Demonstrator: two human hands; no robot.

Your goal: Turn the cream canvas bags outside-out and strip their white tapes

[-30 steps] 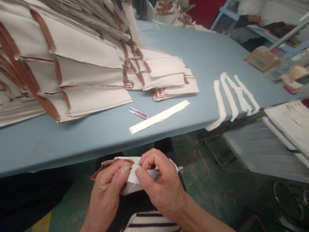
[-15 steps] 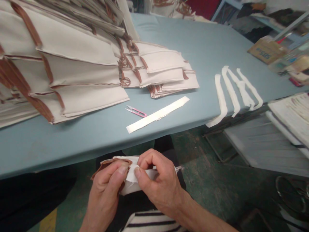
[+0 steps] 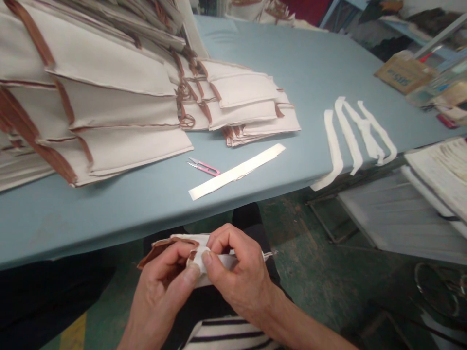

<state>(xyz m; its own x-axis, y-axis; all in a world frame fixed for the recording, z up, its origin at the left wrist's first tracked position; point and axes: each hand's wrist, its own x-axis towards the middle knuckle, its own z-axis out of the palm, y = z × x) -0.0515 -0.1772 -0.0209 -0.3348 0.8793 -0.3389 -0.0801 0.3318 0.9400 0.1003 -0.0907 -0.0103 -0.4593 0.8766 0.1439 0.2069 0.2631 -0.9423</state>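
Observation:
Below the table's front edge, over my lap, both hands pinch a small cream fabric piece [image 3: 199, 258] with brown trim. My left hand [image 3: 164, 287] grips its brown-edged left end between thumb and fingers. My right hand [image 3: 237, 277] is closed on the white cloth just to the right, thumb tip against the fabric. Much of the piece is hidden behind my fingers.
A blue table [image 3: 314, 68] carries tall fanned stacks of cream bags with brown straps [image 3: 109, 107] at the left. Pink thread snips [image 3: 204, 167] and a white fabric strip [image 3: 237, 171] lie near the front edge. Several white strips [image 3: 350, 136] hang over the right edge. A cardboard box [image 3: 404, 75] sits at the far right.
My left thumb has slid down and right along the fabric, folding the cloth's edge over. The view has shifted slightly; both hands stay on the piece.

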